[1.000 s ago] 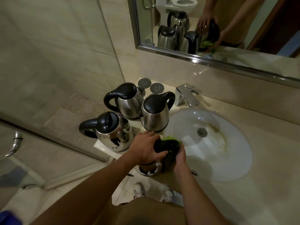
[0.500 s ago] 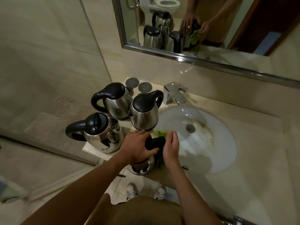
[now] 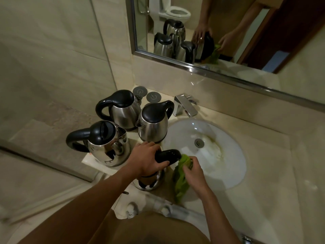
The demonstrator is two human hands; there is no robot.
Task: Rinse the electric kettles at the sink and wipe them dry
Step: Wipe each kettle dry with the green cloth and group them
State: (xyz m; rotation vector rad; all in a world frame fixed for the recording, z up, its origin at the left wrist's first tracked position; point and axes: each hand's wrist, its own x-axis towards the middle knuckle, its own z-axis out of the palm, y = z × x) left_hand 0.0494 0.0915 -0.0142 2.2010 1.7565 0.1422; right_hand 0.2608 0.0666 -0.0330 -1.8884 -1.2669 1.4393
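With left hand (image 3: 146, 160) gripping the kettle (image 3: 163, 162) top, right hand (image 3: 192, 170) clutching green cloth (image 3: 181, 182), we should wipe firmly downward.

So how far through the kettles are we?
Three kettles stand closed beside the sink; whether they are finished cannot be told. In hand: the left hand grips the fourth kettle while the right hand wipes it with the green cloth. Left: finishing this wipe.
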